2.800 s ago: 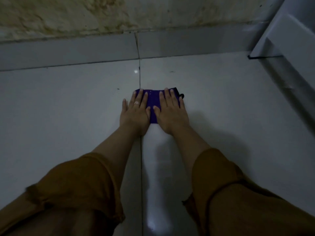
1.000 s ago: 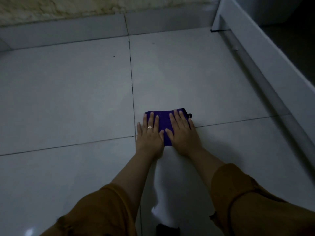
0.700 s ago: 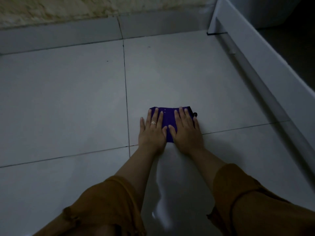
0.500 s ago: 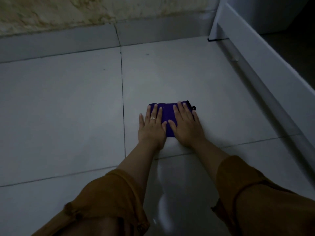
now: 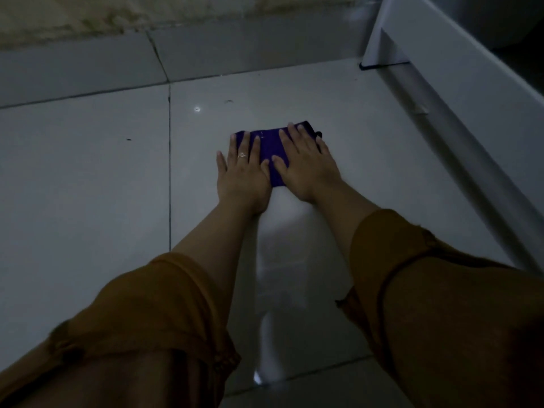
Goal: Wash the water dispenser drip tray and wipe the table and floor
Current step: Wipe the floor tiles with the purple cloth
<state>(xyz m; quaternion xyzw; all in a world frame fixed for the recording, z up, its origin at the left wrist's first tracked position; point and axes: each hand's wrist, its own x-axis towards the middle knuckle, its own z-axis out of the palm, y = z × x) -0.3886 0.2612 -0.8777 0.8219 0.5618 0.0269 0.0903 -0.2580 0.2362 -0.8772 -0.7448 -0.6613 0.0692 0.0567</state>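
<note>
A folded purple cloth [image 5: 269,145] lies flat on the grey tiled floor [image 5: 88,187]. My left hand [image 5: 241,172], with a ring on one finger, presses on the cloth's left part, fingers spread. My right hand [image 5: 306,163] presses flat on its right part. Both palms cover most of the cloth; only the middle strip and far edge show. A wet, shiny streak [image 5: 282,260] runs on the tile from the cloth back towards me. No drip tray is in view.
A grey skirting tile [image 5: 235,51] and a stained wall run along the far side. A white furniture frame with a leg [image 5: 379,33] borders the floor on the right. Small dark specks [image 5: 228,101] lie on the tile beyond the cloth.
Both hands have pushed the cloth forward across the tile towards the far wall, past the tile joint, leaving a longer wet streak behind.
</note>
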